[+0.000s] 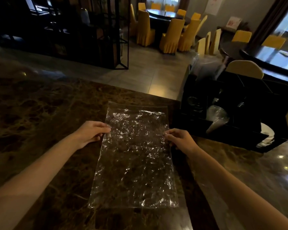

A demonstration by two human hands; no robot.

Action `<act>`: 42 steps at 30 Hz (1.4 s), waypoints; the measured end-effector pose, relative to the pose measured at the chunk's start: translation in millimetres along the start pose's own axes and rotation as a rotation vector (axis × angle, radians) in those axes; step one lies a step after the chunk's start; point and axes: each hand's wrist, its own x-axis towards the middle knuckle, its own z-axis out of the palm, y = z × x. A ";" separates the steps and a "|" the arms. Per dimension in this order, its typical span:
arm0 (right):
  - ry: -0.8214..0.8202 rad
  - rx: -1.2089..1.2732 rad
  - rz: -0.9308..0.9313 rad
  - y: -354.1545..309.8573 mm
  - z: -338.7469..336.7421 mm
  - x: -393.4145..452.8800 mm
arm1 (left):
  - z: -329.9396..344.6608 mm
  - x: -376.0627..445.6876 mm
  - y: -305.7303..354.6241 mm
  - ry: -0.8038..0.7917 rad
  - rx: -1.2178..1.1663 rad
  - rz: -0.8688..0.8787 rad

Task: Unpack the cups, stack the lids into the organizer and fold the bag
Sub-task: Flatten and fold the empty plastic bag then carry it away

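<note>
Bag point(133, 156) beside black organizer point(236, 113)

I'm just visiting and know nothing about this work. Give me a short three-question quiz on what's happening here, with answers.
1. True or false: the clear plastic bag lies flat on the marble counter.
2. Where does each hand grip the bag? A) near corners B) side edges C) not touching
3. What stands to the right of the bag?

Key
1. True.
2. B: left hand and right hand pinch opposite side edges.
3. A black organizer holding clear cups.
</note>
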 end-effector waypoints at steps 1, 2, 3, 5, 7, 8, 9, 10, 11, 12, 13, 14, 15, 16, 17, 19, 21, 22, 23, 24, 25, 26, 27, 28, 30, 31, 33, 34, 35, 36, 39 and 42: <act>0.008 -0.004 -0.021 0.8 -2.4 0.5 | -3.0 0.4 -0.4 -0.007 0.005 0.018; 0.016 -0.010 -0.034 1.9 -4.7 1.0 | -5.8 0.7 -0.8 -0.008 0.007 0.031; 0.023 -0.018 -0.042 3.1 -6.9 1.1 | -8.3 1.2 -1.7 -0.002 0.018 0.047; 0.028 -0.027 -0.061 6.0 -10.5 1.0 | -12.0 1.1 -3.8 0.030 0.086 0.112; 0.032 0.007 -0.074 8.6 -12.0 0.9 | -13.8 -2.4 -4.3 0.065 0.169 0.212; 0.037 0.043 -0.077 9.1 -12.0 0.3 | -13.5 -5.2 -3.9 0.073 0.189 0.262; 0.041 0.077 -0.083 9.3 -12.0 -0.6 | -12.6 -8.1 -3.2 0.072 0.187 0.308; 0.046 0.097 -0.097 9.2 -11.8 -1.9 | -11.3 -11.3 -2.6 0.068 0.169 0.352; 0.050 0.103 -0.118 9.1 -11.5 -3.7 | -10.3 -14.9 -2.3 0.069 0.148 0.399; 0.056 0.099 -0.141 9.0 -11.1 -6.0 | -9.7 -18.5 -2.4 0.077 0.132 0.445; 0.064 0.092 -0.159 9.1 -10.8 -9.0 | -9.7 -22.2 -3.4 0.093 0.140 0.486; 0.074 0.068 -0.174 9.2 -10.9 -12.6 | -9.7 -27.5 -4.6 0.120 0.182 0.530; 0.084 0.020 -0.194 9.4 -11.2 -16.5 | -9.7 -34.0 -5.7 0.150 0.246 0.579; 0.092 -0.045 -0.222 9.6 -12.0 -21.0 | -9.7 -40.5 -7.3 0.170 0.287 0.619; 0.099 -0.112 -0.257 10.1 -12.6 -26.3 | -9.4 -46.9 -10.0 0.172 0.290 0.646; 0.120 -0.260 -0.361 9.7 -14.2 -39.3 | -8.0 -58.1 -16.7 0.157 0.249 0.660; 0.136 -0.427 -0.504 12.6 -15.0 -50.3 | -6.0 -68.6 -25.0 0.162 0.261 0.658; 0.139 -0.495 -0.560 15.2 -14.7 -54.3 | -5.0 -73.4 -29.5 0.167 0.286 0.663; 0.145 -0.546 -0.600 18.0 -13.6 -57.3 | -4.1 -78.1 -34.0 0.171 0.310 0.672; 0.153 -0.580 -0.628 21.3 -12.0 -59.8 | -3.4 -82.7 -38.0 0.167 0.327 0.684; 0.161 -0.606 -0.650 24.6 -9.7 -62.3 | -3.0 -86.8 -41.4 0.156 0.342 0.697; 0.168 -0.633 -0.670 27.5 -7.3 -64.8 | -2.9 -90.1 -44.6 0.146 0.371 0.712; 0.174 -0.667 -0.687 30.6 -4.7 -67.3 | -2.6 -93.3 -47.8 0.142 0.418 0.737; 0.178 -0.704 -0.699 33.9 -3.0 -70.0 | -1.8 -95.6 -50.9 0.148 0.479 0.769; 0.184 -0.765 -0.705 39.5 -0.2 -74.9 | 0.1 -100.1 -57.2 0.169 0.597 0.828; 0.187 -0.790 -0.707 41.4 0.6 -76.9 | 1.6 -102.0 -59.9 0.173 0.648 0.841; 0.196 -0.834 -0.700 43.6 3.2 -79.7 | 4.6 -105.2 -65.6 0.164 0.736 0.827; 0.199 -0.850 -0.690 43.6 4.6 -81.1 | 5.7 -106.1 -68.1 0.153 0.774 0.815; 0.200 -0.861 -0.680 43.1 5.8 -82.1 | 6.6 -106.7 -70.1 0.138 0.807 0.805; 0.200 -0.872 -0.668 42.4 6.7 -83.0 | 7.4 -107.4 -71.7 0.122 0.837 0.800; 0.171 -0.887 -0.608 40.5 7.2 -83.7 | 11.9 -110.9 -72.2 0.117 0.908 0.806; 0.164 -0.848 -0.534 37.5 8.3 -82.6 | 21.5 -117.6 -64.6 0.176 0.927 0.855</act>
